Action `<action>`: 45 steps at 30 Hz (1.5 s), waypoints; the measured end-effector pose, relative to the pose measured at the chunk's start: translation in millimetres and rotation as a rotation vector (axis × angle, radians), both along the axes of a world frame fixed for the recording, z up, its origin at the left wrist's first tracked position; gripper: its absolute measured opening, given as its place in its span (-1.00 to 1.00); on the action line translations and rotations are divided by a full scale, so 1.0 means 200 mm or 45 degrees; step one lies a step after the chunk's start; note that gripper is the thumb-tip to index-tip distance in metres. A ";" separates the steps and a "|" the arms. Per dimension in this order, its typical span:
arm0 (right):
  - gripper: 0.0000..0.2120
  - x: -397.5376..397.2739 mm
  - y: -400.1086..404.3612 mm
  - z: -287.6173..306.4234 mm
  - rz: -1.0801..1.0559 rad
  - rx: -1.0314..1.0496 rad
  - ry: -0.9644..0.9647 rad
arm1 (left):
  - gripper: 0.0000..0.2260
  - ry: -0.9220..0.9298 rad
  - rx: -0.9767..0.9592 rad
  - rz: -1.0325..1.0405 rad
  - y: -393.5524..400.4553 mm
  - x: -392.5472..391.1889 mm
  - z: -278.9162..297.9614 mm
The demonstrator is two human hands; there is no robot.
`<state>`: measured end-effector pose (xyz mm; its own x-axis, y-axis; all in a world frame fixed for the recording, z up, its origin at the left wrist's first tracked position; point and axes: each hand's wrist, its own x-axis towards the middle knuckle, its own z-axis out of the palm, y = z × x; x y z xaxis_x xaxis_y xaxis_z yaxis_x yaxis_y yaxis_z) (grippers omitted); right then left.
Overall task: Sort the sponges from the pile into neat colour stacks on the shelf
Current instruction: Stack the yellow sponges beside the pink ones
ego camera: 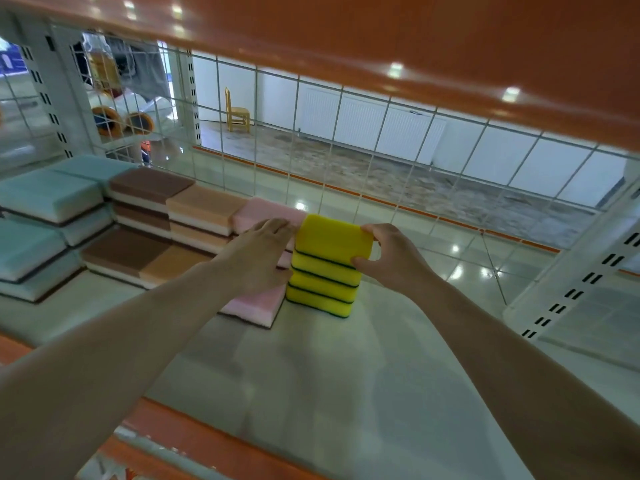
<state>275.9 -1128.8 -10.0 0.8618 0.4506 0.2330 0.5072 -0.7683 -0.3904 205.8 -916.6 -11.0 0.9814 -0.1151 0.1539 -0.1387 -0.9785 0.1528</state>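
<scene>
A stack of several yellow sponges (327, 268) with dark green undersides stands on the pale shelf (311, 368), near the wire back. My right hand (388, 258) holds the stack's right side, thumb on the front and fingers curled over the top sponge's right edge. My left hand (263, 251) rests flat against the stack's left side with fingers straight. Pink sponges (256, 306) lie just left of the yellow stack, partly hidden under my left hand. Further left stand peach (204, 206), brown (149, 183) and pale teal (45, 195) stacks.
A white wire grid (346, 140) backs the shelf. An orange upper shelf (415, 46) hangs close overhead. A white slotted upright (581, 271) stands at the right. The shelf's orange front edge (194, 441) is near me.
</scene>
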 end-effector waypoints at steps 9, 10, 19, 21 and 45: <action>-0.41 0.02 0.01 -0.03 -0.009 -0.039 0.063 | -0.37 -0.015 0.016 0.015 -0.01 0.02 -0.03; -0.41 0.02 0.01 -0.03 -0.010 -0.039 0.058 | -0.38 -0.016 0.011 0.008 -0.01 0.03 -0.03; -0.36 -0.04 -0.07 -0.04 -0.010 0.020 0.037 | -0.37 -0.112 0.039 0.011 -0.01 0.01 -0.03; -0.37 -0.07 -0.10 -0.05 -0.021 0.019 0.036 | -0.39 -0.142 0.044 0.004 -0.02 0.00 -0.03; -0.51 -0.40 -0.55 -0.17 -0.016 -0.027 0.124 | -0.63 -0.162 0.086 -0.021 -0.51 -0.38 -0.12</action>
